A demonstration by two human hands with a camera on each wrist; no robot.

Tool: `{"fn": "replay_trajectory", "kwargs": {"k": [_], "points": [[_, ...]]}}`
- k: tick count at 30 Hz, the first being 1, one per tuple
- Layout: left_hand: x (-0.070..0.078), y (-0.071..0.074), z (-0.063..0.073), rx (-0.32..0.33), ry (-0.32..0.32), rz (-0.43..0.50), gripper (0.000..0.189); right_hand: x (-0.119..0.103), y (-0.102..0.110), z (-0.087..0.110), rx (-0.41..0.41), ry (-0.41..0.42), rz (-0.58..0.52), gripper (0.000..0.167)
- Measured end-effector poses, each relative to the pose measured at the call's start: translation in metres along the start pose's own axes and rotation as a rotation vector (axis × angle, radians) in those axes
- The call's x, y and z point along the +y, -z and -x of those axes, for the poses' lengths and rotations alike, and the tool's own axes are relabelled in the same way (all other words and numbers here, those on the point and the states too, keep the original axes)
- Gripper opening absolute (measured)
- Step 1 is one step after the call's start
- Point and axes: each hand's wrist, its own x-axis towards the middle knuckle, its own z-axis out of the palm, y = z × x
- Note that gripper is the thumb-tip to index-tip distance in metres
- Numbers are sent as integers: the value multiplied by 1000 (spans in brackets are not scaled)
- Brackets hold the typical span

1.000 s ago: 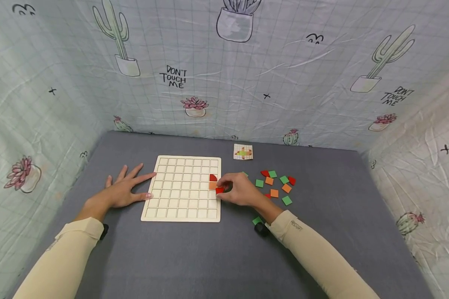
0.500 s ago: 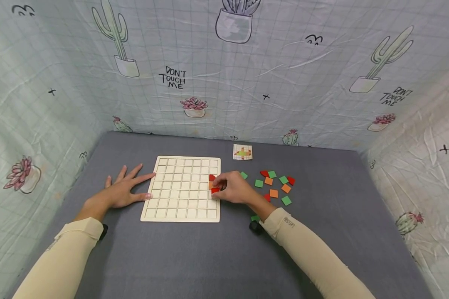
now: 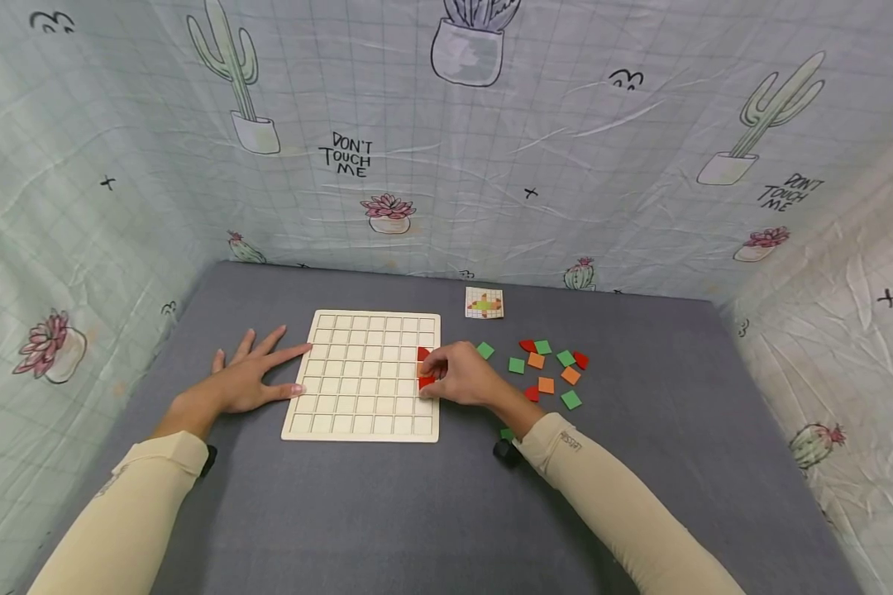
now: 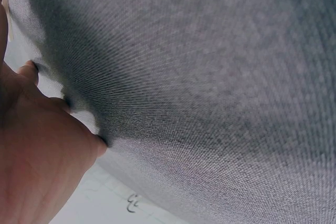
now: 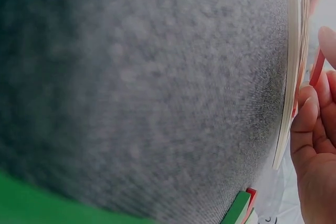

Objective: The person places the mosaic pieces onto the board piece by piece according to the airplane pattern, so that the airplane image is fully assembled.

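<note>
Right hand (image 3: 467, 374) pinching red tile (image 3: 426, 383) at board (image 3: 360, 377), contact unclear; left hand (image 3: 244, 386) resting splayed; crowding could be nudging far red piece (image 3: 422, 354).

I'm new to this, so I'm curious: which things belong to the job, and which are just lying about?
In the job:
right hand, pinching
red tile
left hand, touching
board
loose tiles, probably
card, probably

Just around:
table
printed cloth

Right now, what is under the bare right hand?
The right edge of the pale wooden grid board, and a small flat red piece that the right hand pinches. Whatever it covers there cannot be seen.
</note>
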Motion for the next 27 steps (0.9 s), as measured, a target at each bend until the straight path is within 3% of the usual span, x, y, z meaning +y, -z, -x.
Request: {"fn": "replay_trajectory", "kwargs": {"k": [27], "points": [[-2,-2,-2,-4,10,-16,88,1,-7,-7,-14,7,84,21]]}}
